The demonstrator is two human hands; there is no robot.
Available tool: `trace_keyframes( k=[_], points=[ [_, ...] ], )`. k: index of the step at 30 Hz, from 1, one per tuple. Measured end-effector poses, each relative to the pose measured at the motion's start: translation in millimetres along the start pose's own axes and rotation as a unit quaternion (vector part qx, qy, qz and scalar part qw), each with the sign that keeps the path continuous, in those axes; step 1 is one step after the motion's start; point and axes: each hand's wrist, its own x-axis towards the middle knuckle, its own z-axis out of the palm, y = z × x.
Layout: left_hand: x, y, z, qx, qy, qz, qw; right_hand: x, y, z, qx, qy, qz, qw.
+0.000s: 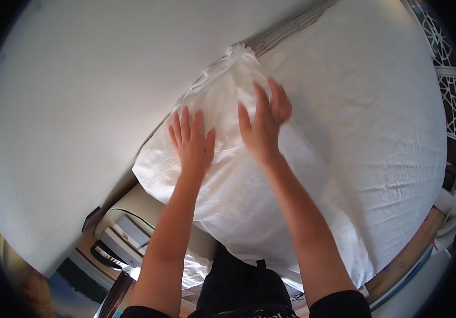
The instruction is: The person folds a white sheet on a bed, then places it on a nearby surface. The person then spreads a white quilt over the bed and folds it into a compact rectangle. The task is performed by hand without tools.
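Note:
My left hand [192, 146] is over a white pillow-like piece of bedding [238, 185], its fingers spread and pointing away from me. To its right, my right hand [262, 127] is above the same bedding with fingers apart and a little blurred by motion. Neither hand grips anything. I cannot tell whether the palms touch the cloth. The bedding's far edge is bunched and gathered near the wall, and its near end hangs toward my body. Under and beside it spreads a white bed sheet [387, 132] with fine wrinkles on the right.
A plain white wall [79, 95] runs along the left side of the bed. Striped grey fabric [291, 26] shows between wall and sheet. A beige padded piece [138, 206] with a corded telephone [108, 254] stands at the lower left. White openwork panels [450, 100] are at the far right.

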Motion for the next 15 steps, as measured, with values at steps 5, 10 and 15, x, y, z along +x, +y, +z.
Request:
trace_keyframes(
  k=[5, 10, 15],
  points=[
    [-84, 8, -34, 0.063, -0.081, -0.025, 0.994, -90, -14, -5, -0.062, -0.1, 0.083, 0.99],
    [-79, -3, 4, 0.109, -0.077, -0.043, 0.99, -26, -5, 53, -0.11, -0.081, 0.061, 0.989],
    [-81, -4, 7, 0.127, -0.079, -0.042, 0.988, -18, 12, 40, -0.039, -0.121, -0.033, 0.991]
  ],
)
